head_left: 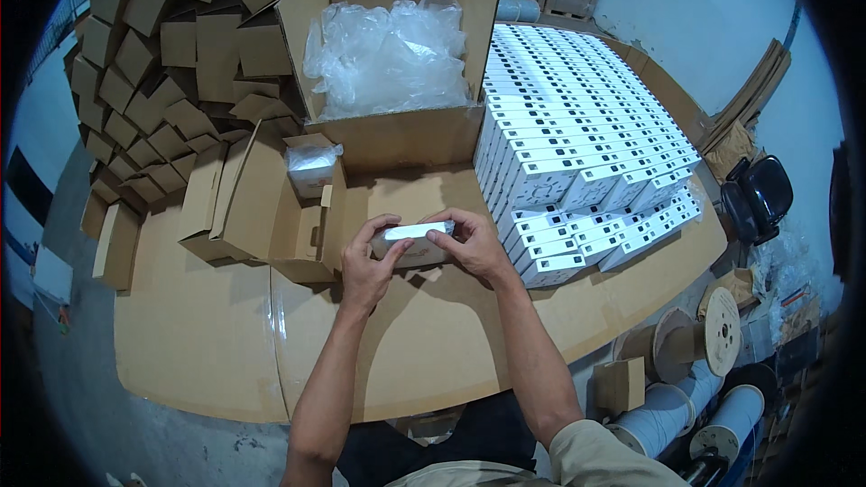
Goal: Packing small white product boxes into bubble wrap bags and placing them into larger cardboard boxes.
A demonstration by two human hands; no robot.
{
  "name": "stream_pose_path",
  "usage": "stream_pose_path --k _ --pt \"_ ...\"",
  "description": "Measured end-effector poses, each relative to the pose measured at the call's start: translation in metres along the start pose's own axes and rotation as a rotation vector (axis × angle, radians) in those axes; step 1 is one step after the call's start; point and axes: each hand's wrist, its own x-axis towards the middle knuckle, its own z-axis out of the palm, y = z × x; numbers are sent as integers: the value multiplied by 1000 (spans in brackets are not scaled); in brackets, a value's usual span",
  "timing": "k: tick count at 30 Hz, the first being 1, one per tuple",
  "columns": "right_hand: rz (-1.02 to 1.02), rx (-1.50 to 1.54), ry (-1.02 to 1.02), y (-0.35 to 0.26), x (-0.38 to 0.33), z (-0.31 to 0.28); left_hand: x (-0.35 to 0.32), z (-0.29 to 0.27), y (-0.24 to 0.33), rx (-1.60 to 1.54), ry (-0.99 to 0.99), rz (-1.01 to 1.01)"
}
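A small white box (pixel 415 236) is held in front of me over the cardboard-covered table (pixel 433 311), and it seems to have clear plastic around it. My left hand (pixel 368 261) grips its left end, thumb on the near edge. At the other end, my right hand (pixel 471 243) closes its thumb and fingers on the box. Just left of my hands stands an open brown carton (pixel 305 248). A similar plastic-wrapped white box (pixel 312 171) sits upright in its far end. The underside of the box I hold is hidden.
Behind my hands, a large open carton (pixel 410 137) holds crumpled clear plastic bags (pixel 388 59). Rows of white boxes (pixel 577 126) are stacked at the right. Open brown cartons (pixel 167 90) pile up at the left. Wire spools (pixel 722 329) and a black chair (pixel 758 198) stand beyond the table's right edge.
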Motion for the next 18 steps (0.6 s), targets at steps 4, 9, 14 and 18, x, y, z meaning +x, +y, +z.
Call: stream_pose_path --k 4,9,14,18 --pt "-127 -87 36 -6 0 4 0 0 -11 -127 -12 -115" --pt "-216 -347 -15 -20 -2 0 -1 -5 -16 -132 -68 -130" --pt "-408 -831 -100 -39 2 -4 -6 -3 -22 -89 -89 -73" --pt "-373 -783 -116 -43 13 -2 -26 -3 -17 156 -11 -37"
